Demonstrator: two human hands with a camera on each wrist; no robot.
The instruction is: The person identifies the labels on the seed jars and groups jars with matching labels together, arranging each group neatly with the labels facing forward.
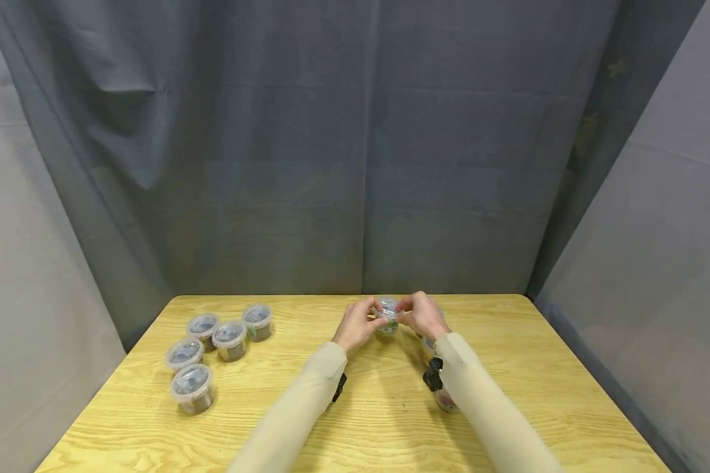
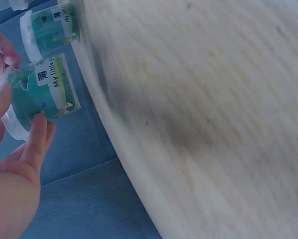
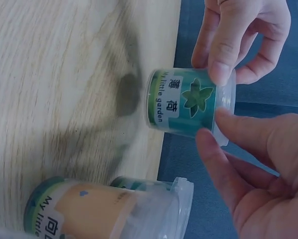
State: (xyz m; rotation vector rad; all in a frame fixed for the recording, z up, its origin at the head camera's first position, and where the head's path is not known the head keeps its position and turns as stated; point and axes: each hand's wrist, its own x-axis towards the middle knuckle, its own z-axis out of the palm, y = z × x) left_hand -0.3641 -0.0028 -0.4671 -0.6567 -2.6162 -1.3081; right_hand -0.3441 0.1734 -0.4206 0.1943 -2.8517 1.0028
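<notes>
Toward the far side of the wooden table, both hands hold a small clear plastic tub (image 1: 387, 328) between them. It has a lid and a green label with a leaf picture, reading "My little garden" in the right wrist view. My left hand (image 1: 357, 326) pinches one side of the lid rim with thumb and fingers. Opposite it, my right hand (image 1: 425, 317) grips the rim between thumb and forefinger (image 3: 216, 159). In the right wrist view the tub's base is close over the table, its shadow falling beside it.
On the left of the table (image 1: 355, 433) stand several lidded tubs with dark contents, one nearest the front (image 1: 192, 389). By the right forearm are an orange-labelled tub (image 3: 96, 209), a green-labelled tub (image 3: 139, 184) and a reddish tub (image 1: 446, 399). A grey curtain (image 1: 272, 164) hangs behind.
</notes>
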